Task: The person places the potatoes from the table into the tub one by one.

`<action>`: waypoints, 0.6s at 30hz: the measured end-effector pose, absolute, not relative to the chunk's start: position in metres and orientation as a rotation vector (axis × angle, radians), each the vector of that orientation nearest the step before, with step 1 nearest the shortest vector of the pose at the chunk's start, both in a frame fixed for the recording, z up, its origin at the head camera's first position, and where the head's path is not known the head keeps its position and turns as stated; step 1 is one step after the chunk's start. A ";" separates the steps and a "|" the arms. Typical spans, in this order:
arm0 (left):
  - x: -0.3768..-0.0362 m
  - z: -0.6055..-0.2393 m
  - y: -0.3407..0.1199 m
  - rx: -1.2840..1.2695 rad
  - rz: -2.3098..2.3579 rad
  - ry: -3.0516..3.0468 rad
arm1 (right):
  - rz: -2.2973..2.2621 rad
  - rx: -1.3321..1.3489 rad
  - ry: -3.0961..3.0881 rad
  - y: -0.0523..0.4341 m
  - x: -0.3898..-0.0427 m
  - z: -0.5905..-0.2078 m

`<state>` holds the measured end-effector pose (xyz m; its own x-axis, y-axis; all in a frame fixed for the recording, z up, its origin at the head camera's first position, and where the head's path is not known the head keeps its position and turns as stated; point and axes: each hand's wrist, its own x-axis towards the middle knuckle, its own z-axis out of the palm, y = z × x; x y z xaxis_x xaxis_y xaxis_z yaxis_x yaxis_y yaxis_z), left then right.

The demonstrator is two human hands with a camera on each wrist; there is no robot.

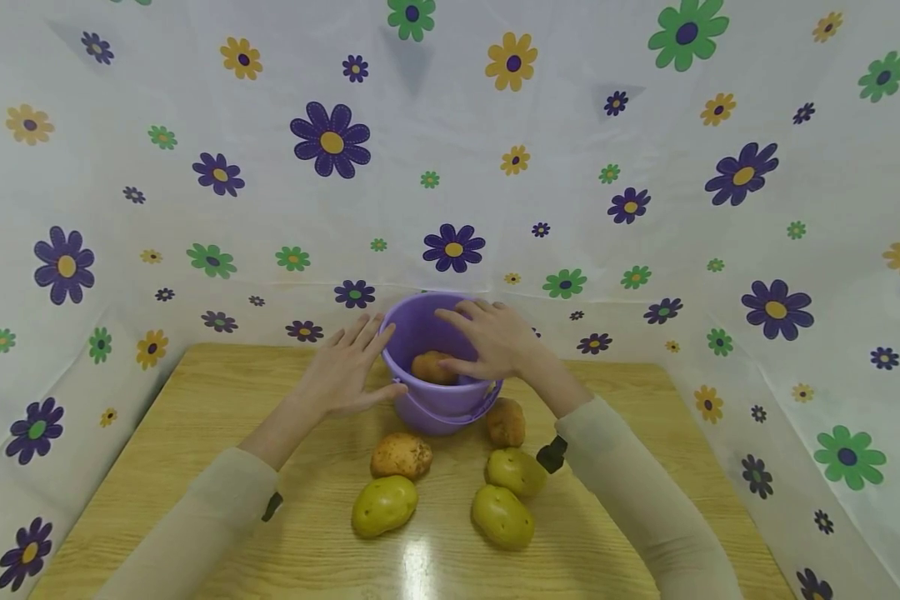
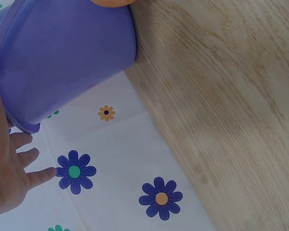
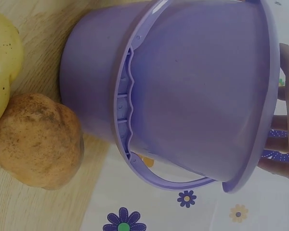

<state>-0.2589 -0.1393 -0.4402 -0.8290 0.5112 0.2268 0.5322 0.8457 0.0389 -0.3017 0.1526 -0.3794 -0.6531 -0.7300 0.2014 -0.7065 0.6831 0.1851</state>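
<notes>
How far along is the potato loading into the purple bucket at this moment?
Early. One brown potato sits in the purple bucket, under the right hand. The left hand lies open against the bucket's side. Five potatoes are left on the table.

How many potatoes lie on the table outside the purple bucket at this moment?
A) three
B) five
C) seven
B: in the head view five potatoes lie on the table in front of the purple bucket: two brown and three yellow-green.
</notes>
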 end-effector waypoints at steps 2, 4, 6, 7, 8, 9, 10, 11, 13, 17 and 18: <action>-0.259 -0.440 -0.139 -0.805 -0.151 -2.813 | -0.129 1.149 -2.620 0.155 -0.300 -0.380; -0.259 -0.440 -0.139 -0.804 -0.155 -2.810 | -0.126 1.152 -2.603 0.157 -0.298 -0.380; -0.259 -0.440 -0.139 -0.804 -0.160 -2.807 | -0.125 1.155 -2.589 0.158 -0.296 -0.380; -0.259 -0.440 -0.139 -0.804 -0.158 -2.807 | -0.121 1.156 -2.584 0.159 -0.295 -0.380; -0.259 -0.440 -0.139 -0.804 -0.155 -2.807 | -0.120 1.156 -2.580 0.160 -0.294 -0.380; -0.259 -0.440 -0.139 -0.803 -0.151 -2.807 | -0.111 1.156 -2.578 0.161 -0.293 -0.380; -0.259 -0.440 -0.139 -0.802 -0.144 -2.809 | -0.105 1.154 -2.574 0.162 -0.292 -0.380; -0.259 -0.440 -0.139 -0.801 -0.139 -2.810 | -0.105 1.150 -2.571 0.163 -0.292 -0.380; -0.259 -0.441 -0.139 -0.799 -0.134 -2.813 | -0.100 1.146 -2.562 0.164 -0.290 -0.380; -0.259 -0.440 -0.139 -0.797 -0.140 -2.818 | -0.095 1.141 -2.537 0.168 -0.286 -0.380; -0.259 -0.440 -0.139 -0.797 -0.143 -2.817 | -0.093 1.140 -2.532 0.169 -0.285 -0.380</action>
<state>-0.2590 -0.1392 -0.4403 -0.8317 0.5069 0.2266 0.5273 0.8489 0.0360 -0.2850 0.1690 -0.3803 -0.6090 -0.7354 0.2970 -0.7117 0.6720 0.2047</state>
